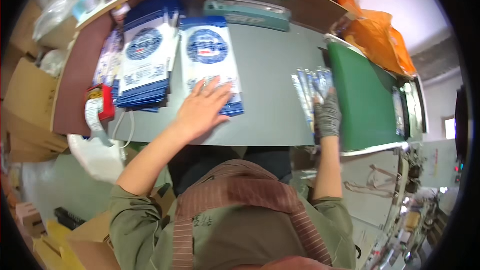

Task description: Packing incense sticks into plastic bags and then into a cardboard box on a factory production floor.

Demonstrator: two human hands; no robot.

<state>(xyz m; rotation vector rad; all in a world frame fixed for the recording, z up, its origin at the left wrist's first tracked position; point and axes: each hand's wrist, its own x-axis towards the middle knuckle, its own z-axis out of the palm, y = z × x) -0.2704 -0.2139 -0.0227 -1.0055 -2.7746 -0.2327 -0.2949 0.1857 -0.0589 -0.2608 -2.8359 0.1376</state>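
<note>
My left hand (204, 106), bare, lies flat with fingers spread on the lower part of a white and blue printed bag (207, 72). This single flat bag rests on the grey table. My right hand (327, 112) wears a grey fingerless glove and is closed at a bunch of slim, clear and blue packets (310, 85) at the table's right side. Its fingertips are partly hidden among the packets. Left of the single bag sits a thick stack of matching bags (145, 55).
A green heat sealer (247, 10) stands at the table's back. On the right is a green board (360, 100), with an orange bag (377, 35) beyond it. A red tape dispenser (106, 102) sits near the left edge. Cardboard boxes (30, 105) stand at the left.
</note>
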